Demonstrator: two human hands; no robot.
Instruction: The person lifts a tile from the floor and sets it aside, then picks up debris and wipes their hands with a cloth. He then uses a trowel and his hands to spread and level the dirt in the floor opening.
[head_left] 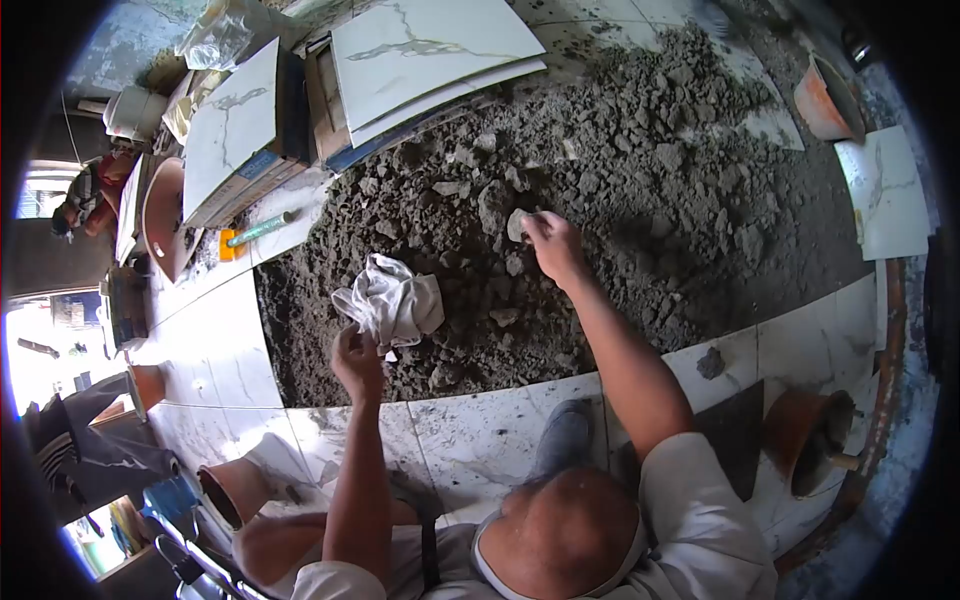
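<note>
My left hand (357,362) is closed at the lower edge of a crumpled white cloth (398,300), which lies bunched on the rubble. Between the fingertips of my right hand (557,245) is a pale grey stone (516,225), held just over the dirt. Loose grey rubble (660,190), lumps mixed with fine soil, spreads under and around both hands. A larger clod (493,205) lies just left of the stone.
Boxes topped with marbled tiles (430,50) stand at the back left, near a yellow-headed tool with a green handle (258,230). Terracotta-coloured buckets stand at the right (828,100), lower right (790,440) and lower left (232,492). White floor tiles (450,440) border the rubble.
</note>
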